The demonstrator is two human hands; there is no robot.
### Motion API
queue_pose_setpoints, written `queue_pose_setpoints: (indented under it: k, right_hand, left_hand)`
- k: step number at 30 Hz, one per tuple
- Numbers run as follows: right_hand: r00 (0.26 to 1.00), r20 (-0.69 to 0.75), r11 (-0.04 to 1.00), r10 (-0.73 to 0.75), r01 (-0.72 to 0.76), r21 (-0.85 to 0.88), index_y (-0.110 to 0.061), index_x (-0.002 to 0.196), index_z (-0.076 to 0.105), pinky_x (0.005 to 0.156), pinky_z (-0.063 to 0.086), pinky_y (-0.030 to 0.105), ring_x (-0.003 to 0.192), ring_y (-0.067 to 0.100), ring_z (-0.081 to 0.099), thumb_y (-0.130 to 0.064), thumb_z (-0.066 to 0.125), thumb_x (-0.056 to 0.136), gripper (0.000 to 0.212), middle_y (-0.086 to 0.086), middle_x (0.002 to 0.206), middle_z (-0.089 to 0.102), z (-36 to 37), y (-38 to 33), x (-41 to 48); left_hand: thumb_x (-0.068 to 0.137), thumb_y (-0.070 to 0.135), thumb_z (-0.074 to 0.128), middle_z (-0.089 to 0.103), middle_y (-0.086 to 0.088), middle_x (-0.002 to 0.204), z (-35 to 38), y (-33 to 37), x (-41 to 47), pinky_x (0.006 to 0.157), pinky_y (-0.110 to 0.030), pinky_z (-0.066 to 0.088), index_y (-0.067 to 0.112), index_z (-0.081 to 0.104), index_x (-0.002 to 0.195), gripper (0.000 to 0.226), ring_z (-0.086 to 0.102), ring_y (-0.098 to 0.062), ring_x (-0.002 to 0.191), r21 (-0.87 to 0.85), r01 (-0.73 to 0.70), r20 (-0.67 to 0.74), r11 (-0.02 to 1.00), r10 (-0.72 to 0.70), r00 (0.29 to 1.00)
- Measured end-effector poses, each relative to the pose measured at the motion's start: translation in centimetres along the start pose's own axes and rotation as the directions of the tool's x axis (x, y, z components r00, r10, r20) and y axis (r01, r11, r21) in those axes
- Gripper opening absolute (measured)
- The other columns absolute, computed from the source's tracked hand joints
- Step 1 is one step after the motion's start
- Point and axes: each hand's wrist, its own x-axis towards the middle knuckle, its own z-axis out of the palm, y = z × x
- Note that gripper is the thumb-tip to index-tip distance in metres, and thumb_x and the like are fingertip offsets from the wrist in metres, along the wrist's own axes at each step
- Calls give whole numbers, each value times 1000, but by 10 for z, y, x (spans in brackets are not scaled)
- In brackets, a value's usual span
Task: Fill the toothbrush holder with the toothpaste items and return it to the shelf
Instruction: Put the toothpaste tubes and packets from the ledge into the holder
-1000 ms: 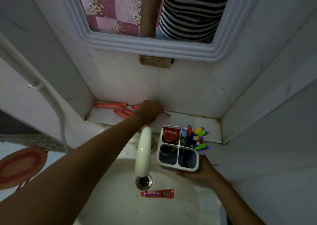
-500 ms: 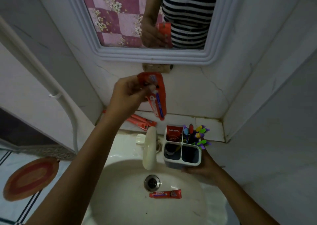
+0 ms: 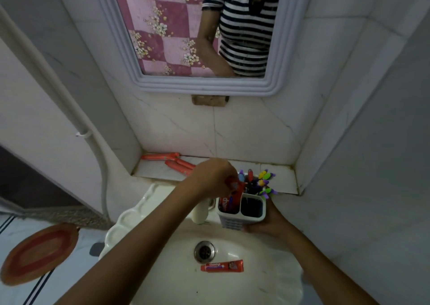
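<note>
On the tiled shelf (image 3: 232, 165) at the left lie orange toothpaste tubes (image 3: 160, 156), long axes roughly left to right. The left hand (image 3: 213, 176), half a second ago raised below the mirror, is now down at the white toothbrush holder (image 3: 242, 218), its grip pinching a red toothpaste tube (image 3: 232, 195) whose long axis stands near upright, lower end inside the front-left compartment. The right hand (image 3: 270, 223) grips the holder's base over the basin (image 3: 162, 269), where another small red tube (image 3: 222, 266) lies crosswise, cap to the left.
</note>
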Motion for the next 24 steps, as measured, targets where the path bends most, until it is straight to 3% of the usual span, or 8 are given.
queue_pose_setpoints:
  k: [5, 9, 15, 17, 19, 21, 23, 24]
  right_hand:
    - [1000, 1, 999, 3, -3, -35, -35, 120, 37, 89, 47, 6, 111, -14, 54, -11, 94, 48, 95, 1, 124, 55, -4, 11, 4]
    - [1000, -6, 1000, 6, -6, -30, -34, 118, 38, 88, 47, 5, 110, -13, 55, -26, 91, 43, 92, -8, 122, 55, 1, 13, 0]
    - [1000, -26, 1000, 0, 0, -19, -35, 115, 36, 83, 46, 1, 103, -22, 53, 9, 90, 51, 94, -8, 119, 53, -2, 15, 9]
    - [1000, -20, 1000, 2, -2, -4, -35, 117, 35, 84, 45, 1, 103, -22, 52, -4, 94, 46, 97, -4, 120, 53, -2, 11, 9]
    - [1000, -20, 1000, 1, -1, -2, -31, 123, 34, 89, 46, 4, 109, -18, 52, -26, 91, 42, 100, -3, 124, 53, 0, 9, 7]
    - [1000, -4, 1000, 19, -19, 14, -23, 129, 35, 100, 50, 21, 113, -6, 54, -27, 91, 44, 102, 3, 127, 54, 0, 11, 5]
    - [999, 45, 1000, -5, 5, -5, -9, 128, 44, 101, 51, 46, 105, 8, 61, -14, 94, 49, 94, 8, 121, 59, 1, 18, 8]
    - [992, 121, 997, -28, 36, -62, -7, 123, 52, 95, 55, 47, 97, 10, 65, -15, 95, 48, 88, 8, 114, 63, 2, 16, 7]
  left_hand:
    - [92, 23, 57, 65, -9, 104, 7, 13, 3, 75, -32, 47, 7, 61, 115, 28, 62, -23, 92, 278, 16, 101, 960, -46, 994]
    - [92, 25, 58, 67, -8, 100, 17, 14, 1, 80, -32, 49, 7, 61, 110, 26, 57, -20, 82, 347, 18, 153, 938, -76, 985]
    - [91, 31, 59, 68, -7, 99, 23, 11, 5, 90, -37, 48, 12, 63, 110, 27, 64, -24, 93, 442, -46, 141, 896, -18, 990]
    - [88, 34, 61, 68, -4, 99, 20, 9, 1, 86, -36, 47, 18, 66, 109, 27, 62, -23, 93, 409, -42, 65, 911, 17, 998]
    - [86, 33, 62, 68, -2, 95, 19, 14, -14, 78, -33, 48, 20, 69, 103, 23, 62, -21, 89, 268, -64, -143, 961, 106, 984]
    - [86, 28, 64, 69, -2, 87, 26, 26, -40, 68, -28, 51, 16, 70, 92, 15, 64, -18, 80, 49, -149, -347, 988, 156, 925]
    - [88, 27, 58, 70, -2, 83, 51, 34, -64, 63, -25, 54, 15, 69, 90, 17, 66, -15, 73, -55, -311, -356, 949, 273, 894]
    - [90, 28, 53, 71, -2, 85, 73, 36, -73, 64, -27, 56, 16, 70, 93, 21, 67, -15, 74, -49, -363, -254, 931, 340, 906]
